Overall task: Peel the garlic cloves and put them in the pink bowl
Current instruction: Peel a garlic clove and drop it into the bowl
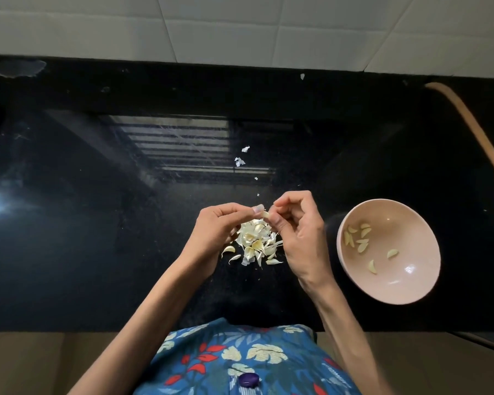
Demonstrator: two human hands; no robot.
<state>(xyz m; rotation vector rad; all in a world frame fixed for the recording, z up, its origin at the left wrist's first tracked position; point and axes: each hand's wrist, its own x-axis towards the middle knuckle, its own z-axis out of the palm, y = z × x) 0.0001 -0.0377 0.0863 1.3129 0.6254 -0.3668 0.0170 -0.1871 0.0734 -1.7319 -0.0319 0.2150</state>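
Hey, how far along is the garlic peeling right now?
Done: several peeled cloves lie in the pink bowl. In hand: the left hand and right hand pinch one clove above the pile of skins on the counter. Left: that clove, plus any unpeeled cloves in the pile; how many, I cannot tell.

There are two hands, one left hand [220,223] and one right hand [297,232], with one garlic clove [265,214] pinched between their fingertips. One pink bowl [411,238] stands on the surface [97,252] and holds about eight peeled cloves [362,240]. One pile of skins [254,243] lies below the hands, and at least five loose skin flecks [239,161] are scattered farther off.
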